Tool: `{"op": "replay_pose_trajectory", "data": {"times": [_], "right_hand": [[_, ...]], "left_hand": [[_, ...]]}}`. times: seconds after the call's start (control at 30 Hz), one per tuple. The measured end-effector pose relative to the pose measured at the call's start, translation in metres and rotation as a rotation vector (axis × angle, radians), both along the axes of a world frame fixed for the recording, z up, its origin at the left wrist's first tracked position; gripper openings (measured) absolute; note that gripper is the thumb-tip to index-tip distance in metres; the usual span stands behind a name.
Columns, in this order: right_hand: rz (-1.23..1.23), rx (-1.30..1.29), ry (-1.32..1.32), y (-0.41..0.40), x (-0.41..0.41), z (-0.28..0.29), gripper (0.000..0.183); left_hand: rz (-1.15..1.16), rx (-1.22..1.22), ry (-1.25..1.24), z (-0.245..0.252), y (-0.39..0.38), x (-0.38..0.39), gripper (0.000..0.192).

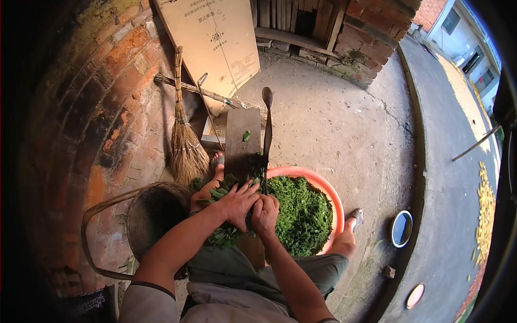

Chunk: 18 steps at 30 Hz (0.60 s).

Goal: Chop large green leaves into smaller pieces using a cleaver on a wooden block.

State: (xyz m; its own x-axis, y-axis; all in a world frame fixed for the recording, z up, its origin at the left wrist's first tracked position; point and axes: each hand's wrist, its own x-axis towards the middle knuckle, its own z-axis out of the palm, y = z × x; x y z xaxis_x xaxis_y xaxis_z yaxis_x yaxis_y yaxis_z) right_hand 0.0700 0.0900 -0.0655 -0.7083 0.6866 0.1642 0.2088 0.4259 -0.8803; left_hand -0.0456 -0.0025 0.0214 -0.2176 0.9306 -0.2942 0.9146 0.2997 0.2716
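My left hand [239, 204] presses with spread fingers on a bunch of green leaves [226, 236] lying across a wooden board [243, 151]. Close against it, my right hand [265, 214] is closed in a fist at the near end of a long dark metal tool [267, 133], whose rounded end points away from me. The fist hides how the tool and leaves meet, and the cutting edge, if any, cannot be made out. Right of the board stands an orange plastic basin [338, 206] holding finely chopped greens [301, 214].
At my left a woven basket [147, 218] with a tall handle stands by the brick wall [117, 101]. Two straw brooms [188, 153] and a large cardboard box [218, 44] lean beyond. A round metal-rimmed dish [402, 229] lies right, near the concrete ledge [420, 153].
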Motion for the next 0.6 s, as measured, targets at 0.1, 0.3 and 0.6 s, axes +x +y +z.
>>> {"op": "replay_pose_trajectory", "data": {"times": [0.1, 0.3, 0.6], "right_hand": [[0.035, 0.010, 0.032, 0.004, 0.000, -0.001, 0.020], [0.150, 0.146, 0.053, 0.008, 0.012, -0.002, 0.028], [0.087, -0.499, 0.187, 0.128, -0.059, 0.058, 0.046]], "left_hand": [[0.043, -0.010, -0.020, -0.008, -0.003, 0.011, 0.109], [0.214, 0.269, 0.216, -0.028, -0.017, 0.047, 0.103], [0.279, 0.199, 0.119, -0.031, -0.025, 0.051, 0.104]]}}
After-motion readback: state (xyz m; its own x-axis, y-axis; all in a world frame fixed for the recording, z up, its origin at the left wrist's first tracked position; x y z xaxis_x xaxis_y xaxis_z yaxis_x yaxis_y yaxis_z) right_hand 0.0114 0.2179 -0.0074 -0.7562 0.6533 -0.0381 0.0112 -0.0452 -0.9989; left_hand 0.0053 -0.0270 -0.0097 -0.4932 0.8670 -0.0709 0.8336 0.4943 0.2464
